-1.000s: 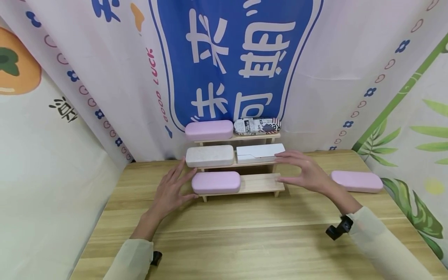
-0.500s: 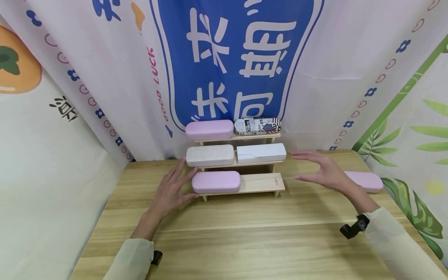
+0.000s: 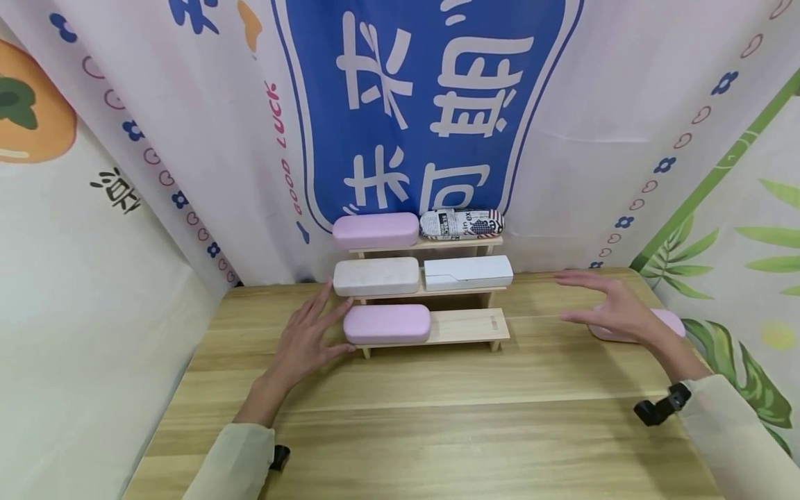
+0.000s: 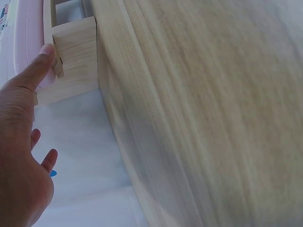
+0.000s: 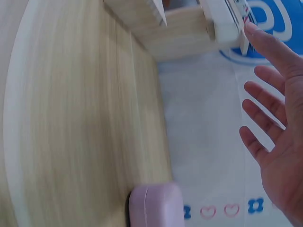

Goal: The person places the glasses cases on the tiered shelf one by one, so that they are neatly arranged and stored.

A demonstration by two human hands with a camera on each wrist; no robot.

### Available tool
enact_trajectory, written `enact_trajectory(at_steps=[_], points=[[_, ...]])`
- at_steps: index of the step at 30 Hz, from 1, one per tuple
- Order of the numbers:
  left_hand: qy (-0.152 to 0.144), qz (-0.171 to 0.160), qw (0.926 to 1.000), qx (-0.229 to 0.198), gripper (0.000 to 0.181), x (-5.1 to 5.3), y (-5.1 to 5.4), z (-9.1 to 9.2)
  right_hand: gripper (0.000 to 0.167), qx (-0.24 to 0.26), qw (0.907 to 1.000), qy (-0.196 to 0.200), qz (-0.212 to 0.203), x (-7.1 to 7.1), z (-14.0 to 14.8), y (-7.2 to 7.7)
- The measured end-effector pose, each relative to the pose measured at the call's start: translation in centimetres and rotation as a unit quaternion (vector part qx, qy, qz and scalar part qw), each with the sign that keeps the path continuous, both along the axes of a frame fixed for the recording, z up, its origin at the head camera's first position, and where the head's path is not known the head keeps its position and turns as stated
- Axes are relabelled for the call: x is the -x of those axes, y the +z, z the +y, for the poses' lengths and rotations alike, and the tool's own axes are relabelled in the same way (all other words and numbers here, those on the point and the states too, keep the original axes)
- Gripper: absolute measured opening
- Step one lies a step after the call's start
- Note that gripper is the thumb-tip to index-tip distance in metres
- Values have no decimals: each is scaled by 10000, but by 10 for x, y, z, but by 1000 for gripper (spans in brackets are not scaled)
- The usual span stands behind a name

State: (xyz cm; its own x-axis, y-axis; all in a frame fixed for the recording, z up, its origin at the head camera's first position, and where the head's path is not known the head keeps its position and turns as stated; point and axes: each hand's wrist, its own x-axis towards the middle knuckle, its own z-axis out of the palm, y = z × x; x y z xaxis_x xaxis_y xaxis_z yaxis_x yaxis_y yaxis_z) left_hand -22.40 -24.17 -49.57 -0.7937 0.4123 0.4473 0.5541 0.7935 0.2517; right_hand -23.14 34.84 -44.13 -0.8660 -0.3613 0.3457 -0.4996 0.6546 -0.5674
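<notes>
A three-tier wooden stand holds several glasses cases. On its bottom tier lies a pink glasses case, at the left. My left hand rests at the stand's left end, fingers spread; in the left wrist view its thumb touches the lowest tier's edge by the pink case. A second pink glasses case lies on the table at the right, partly hidden behind my right hand. That hand holds nothing, fingers extended and thumb apart, and the right wrist view shows the case below it.
An off-white case and a white case fill the middle tier. On top sit another pink case and a newspaper-print case. A printed curtain hangs behind the wooden table.
My right hand has moved away from the white case on the middle tier, rightward to the pink case on the table. The left hand has stayed in place.
</notes>
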Motion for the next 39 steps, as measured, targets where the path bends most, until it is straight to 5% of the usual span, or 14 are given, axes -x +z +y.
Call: enact_trajectory(at_steps=[8,14,23,31,39], points=[[14,-68,10000,70,99,1,2,-1,66,6,9999,116,79,1,33,-10],[-13,-41,10000,48,99,1,4,-1,64,8,9990,-207,-387,-4,50,-13],[28,-140,9999,84,98,0,3,0,71,-781,9910,-605,-905,-8,80,-19],[80,-159,9998,114,99,-1,2,1,72,-769,9933,-666,-555,-15,108,-33],[49,-84,9999,143,99,-2,2,0,76,-944,9878,-930,-818,-19,120,-38]])
